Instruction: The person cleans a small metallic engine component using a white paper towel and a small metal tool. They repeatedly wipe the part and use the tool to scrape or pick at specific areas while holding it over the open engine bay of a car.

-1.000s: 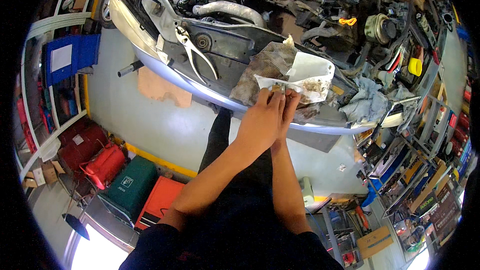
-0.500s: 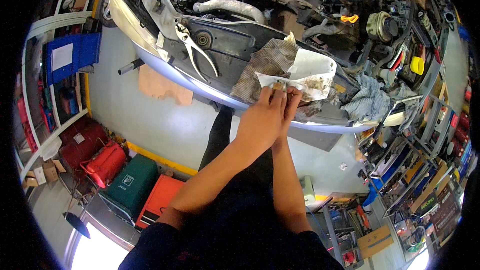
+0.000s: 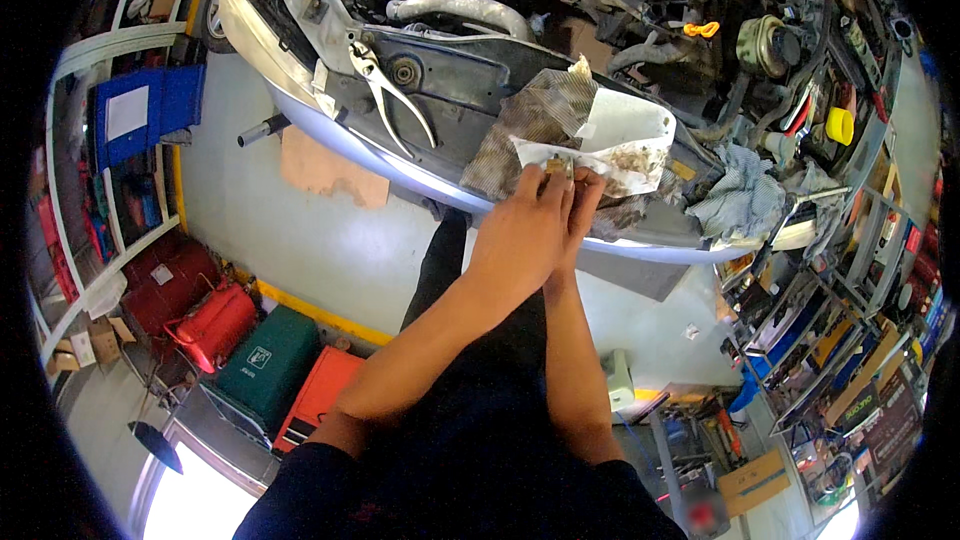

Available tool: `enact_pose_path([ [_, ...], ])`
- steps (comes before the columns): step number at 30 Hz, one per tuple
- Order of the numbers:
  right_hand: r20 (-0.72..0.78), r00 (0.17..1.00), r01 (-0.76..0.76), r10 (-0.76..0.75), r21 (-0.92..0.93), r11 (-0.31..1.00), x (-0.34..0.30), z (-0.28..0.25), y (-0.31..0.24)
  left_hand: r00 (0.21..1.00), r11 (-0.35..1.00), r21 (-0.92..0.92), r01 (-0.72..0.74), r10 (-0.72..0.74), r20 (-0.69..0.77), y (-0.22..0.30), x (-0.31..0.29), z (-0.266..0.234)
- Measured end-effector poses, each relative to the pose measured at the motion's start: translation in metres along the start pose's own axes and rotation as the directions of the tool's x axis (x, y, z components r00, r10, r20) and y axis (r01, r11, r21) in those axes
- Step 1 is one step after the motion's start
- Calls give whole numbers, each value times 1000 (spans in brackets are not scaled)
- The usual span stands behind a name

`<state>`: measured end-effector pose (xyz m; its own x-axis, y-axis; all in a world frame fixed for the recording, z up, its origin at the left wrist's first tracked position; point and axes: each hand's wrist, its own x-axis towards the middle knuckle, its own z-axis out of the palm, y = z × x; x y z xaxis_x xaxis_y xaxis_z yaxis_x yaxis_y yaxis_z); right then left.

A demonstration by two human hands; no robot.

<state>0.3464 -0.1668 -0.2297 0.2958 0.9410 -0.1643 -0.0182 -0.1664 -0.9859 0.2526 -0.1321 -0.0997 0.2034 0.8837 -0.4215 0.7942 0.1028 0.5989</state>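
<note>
My left hand (image 3: 515, 240) and my right hand (image 3: 580, 215) are together at the car's front edge, fingers bent and pinched. Between their fingertips shows a small brass-and-silver metal piece (image 3: 557, 166); its exact kind is hard to make out, and the fingers hide part of it. Right behind it, a soiled white paper sheet (image 3: 630, 125), smeared with brown grime, lies on a dirty striped cloth (image 3: 530, 125). To the left, long-handled pliers (image 3: 380, 90) rest on the black plastic panel (image 3: 455, 80).
Beyond the panel lies the engine bay with a grey hose (image 3: 460, 12) and a yellow-orange dipstick handle (image 3: 702, 30). A crumpled blue-grey rag (image 3: 740, 190) sits at right. Shelving (image 3: 850, 340) stands right; a green box (image 3: 262, 365) and a red bag (image 3: 212, 325) are lower left.
Both hands stay in nearly the same place, with the fingertips shifted only slightly around the small metal piece. The whole view has shifted a little.
</note>
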Motion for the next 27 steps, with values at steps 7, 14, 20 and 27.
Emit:
enact_pose_path([
  [7,5,999,-44,44,124,991,-2,7,-17,1000,1000,-25,-9,8,-8,-8,7,2],
  [14,-27,997,75,-76,-51,996,3,5,0,1000,1000,0,-17,17,-19,-6,4,4],
  [20,-27,1000,-6,10,142,990,3,4,1,997,998,5,-56,56,-60,-5,3,5],
  [27,-14,992,-119,127,263,957,-4,10,-10,984,991,-103,-91,74,-160,-9,-5,9],
])
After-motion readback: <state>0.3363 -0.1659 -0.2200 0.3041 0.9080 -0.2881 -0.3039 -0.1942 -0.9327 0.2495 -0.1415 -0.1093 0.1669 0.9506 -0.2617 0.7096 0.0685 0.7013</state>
